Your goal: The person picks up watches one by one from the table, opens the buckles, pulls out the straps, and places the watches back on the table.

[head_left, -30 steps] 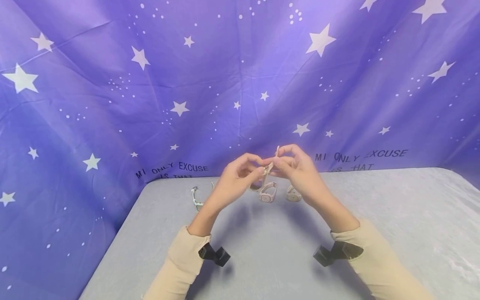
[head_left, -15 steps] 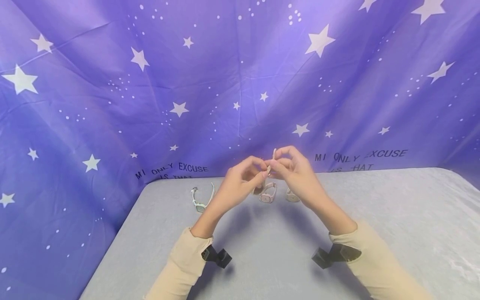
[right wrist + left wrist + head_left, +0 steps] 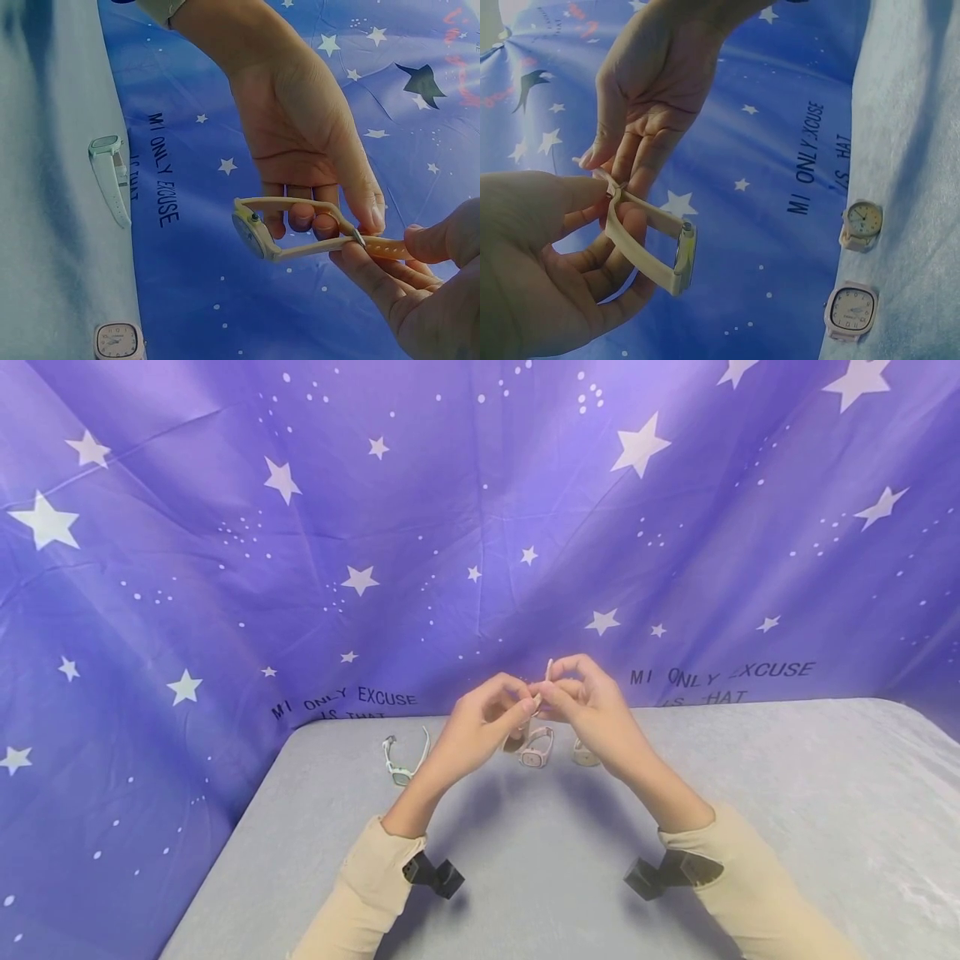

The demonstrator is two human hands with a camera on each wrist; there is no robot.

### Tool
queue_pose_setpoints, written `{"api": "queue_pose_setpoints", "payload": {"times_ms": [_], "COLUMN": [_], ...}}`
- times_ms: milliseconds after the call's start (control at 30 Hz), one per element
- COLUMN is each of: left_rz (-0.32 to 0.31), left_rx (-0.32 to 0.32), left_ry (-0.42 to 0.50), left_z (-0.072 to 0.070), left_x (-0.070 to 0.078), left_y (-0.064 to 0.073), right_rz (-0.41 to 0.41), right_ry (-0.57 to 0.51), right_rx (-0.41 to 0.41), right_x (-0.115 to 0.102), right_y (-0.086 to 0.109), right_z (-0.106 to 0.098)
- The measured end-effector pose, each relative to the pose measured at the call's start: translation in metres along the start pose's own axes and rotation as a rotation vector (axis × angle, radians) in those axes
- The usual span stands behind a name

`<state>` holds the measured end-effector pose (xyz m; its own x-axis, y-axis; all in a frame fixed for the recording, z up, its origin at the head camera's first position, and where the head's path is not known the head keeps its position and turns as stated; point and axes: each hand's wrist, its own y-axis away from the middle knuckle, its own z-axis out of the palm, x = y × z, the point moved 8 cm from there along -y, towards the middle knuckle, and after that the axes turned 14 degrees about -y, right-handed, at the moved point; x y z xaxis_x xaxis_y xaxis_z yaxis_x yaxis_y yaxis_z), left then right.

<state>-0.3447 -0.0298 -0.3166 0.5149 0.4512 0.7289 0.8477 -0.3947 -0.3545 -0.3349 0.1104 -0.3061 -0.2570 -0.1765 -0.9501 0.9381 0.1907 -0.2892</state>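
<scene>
Pinching, the left hand [image 3: 476, 727] and right hand [image 3: 596, 706] hold aloft a beige, round-cased, rubbery-strapped watch [image 3: 311, 248] by buckle [image 3: 358, 238] and strap tail [image 3: 386, 247] respectively; probably light, pliant, safest gripped there. At its six o'clock lies a pink, square-faced watch [image 3: 533, 759].

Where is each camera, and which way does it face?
Head: on the head, facing forward and down at the table; left hand, right hand and sleeves show.
Left wrist: on that wrist, facing the held watch and starry cloth; both hands show.
Right wrist: on that wrist, facing these from the other side; both hands and left sleeve show.
Wrist views share the held watch.
</scene>
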Motion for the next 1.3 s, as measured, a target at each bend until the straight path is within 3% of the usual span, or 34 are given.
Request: {"api": "queue_pose_setpoints", "payload": {"times_ms": [167, 400, 767, 1300], "left_rz": [-0.003, -0.056, -0.130, -0.111], "left_rx": [-0.005, -0.031, -0.063, -0.068], "left_ry": [0.063, 0.164, 0.217, 0.261], "left_z": [-0.002, -0.006, -0.010, -0.014], "left_x": [-0.002, -0.007, -0.011, -0.007], "left_y": [-0.001, -0.001, 0.000, 0.002], "right_rz": [-0.003, -0.002, -0.002, -0.013], "right_ry": [-0.025, -0.044, -0.063, -0.044], "right_rx": [0.005, -0.001, -0.001, -0.011], "right_x": [0.000, -0.002, -0.004, -0.005], "right_y": [0.000, 0.000, 0.001, 0.002], "right_z": [0.000, 0.000, 0.000, 0.002]}}
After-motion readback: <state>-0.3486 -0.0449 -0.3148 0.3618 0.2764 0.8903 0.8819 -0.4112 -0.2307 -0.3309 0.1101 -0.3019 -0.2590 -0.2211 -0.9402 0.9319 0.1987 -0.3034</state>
